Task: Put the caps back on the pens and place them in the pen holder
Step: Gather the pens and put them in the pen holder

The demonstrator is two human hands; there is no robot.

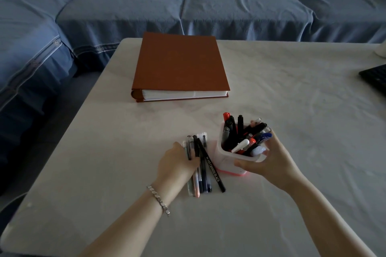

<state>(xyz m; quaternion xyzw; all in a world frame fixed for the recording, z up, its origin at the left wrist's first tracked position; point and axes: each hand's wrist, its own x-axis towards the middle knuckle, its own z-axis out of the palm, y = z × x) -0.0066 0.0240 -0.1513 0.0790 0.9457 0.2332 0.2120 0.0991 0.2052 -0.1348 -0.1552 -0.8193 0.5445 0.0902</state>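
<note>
- A person's left hand [177,162] curls its fingers over a bundle of loose pens [198,181] lying on the white table [104,173]. It grips them near their middle, and their ends show past the fingertips and back beside the wrist.
- A black pencil [213,170] lies aslant just right of that hand's fingers, at the bundle's edge. Its white lettering reads "CARBON BLACK"; the print before it is too blurred to read.
- The right hand [269,162] grasps the white, pink-based pen holder [227,162], with the thumb across its near wall and the fingers round its far side.
- The holder sits between the two hands, crammed with stored pens [231,131] topped in black, red, blue and white.
- A silver bracelet [158,200] circles the left wrist.
- A closed brown binder [179,62] lies well beyond both hands.
</note>
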